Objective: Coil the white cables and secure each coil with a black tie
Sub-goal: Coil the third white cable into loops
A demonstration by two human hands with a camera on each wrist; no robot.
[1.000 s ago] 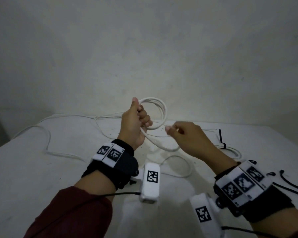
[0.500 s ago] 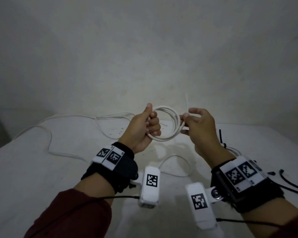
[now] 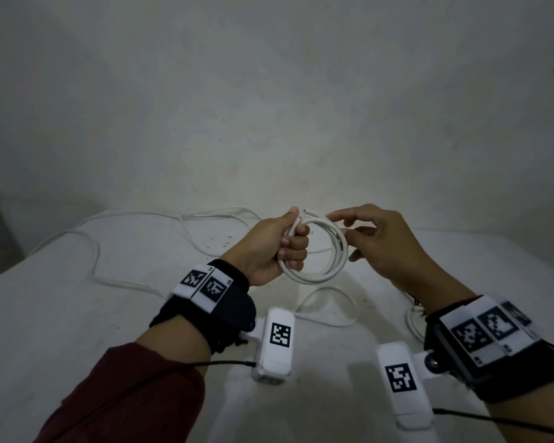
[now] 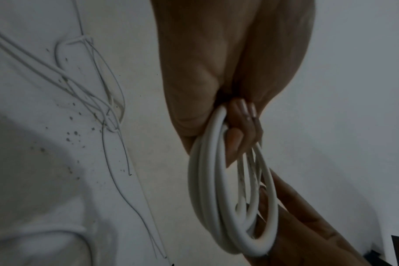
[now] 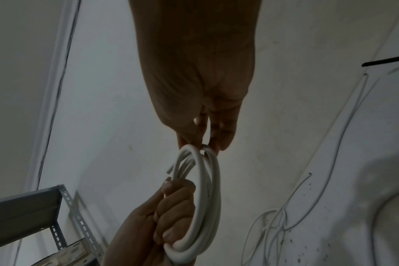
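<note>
Fingers of the left hand (image 3: pixel 271 247) curl tight round one side of a coiled white round cable (image 3: pixel 317 251), thumb pressed along the top, so the whole coil hangs from that fist above the white tabletop (image 3: pixel 77 314). From the left wrist view the loops (image 4: pixel 230 207) pass under the curled fingertips (image 4: pixel 235 142) and drop away below them. The right hand (image 3: pixel 381 244) meets the far side of the same coil with its fingers only loosely bent and spread; in the right wrist view the fingertips (image 5: pixel 219 140) touch the top of the loops (image 5: pixel 205 189), and whether they pinch the cable or merely rest on it I cannot tell. A cut end of the cable sticks out beside the left thumb. Loose white cable (image 3: pixel 93 251) trails across the table behind and to the left of the hands, and another loop (image 3: pixel 330 308) lies on the surface below the coil. A thin black tie (image 5: pixel 385 62) lies on the table, well apart from the coil, at the edge of the right wrist view.
</note>
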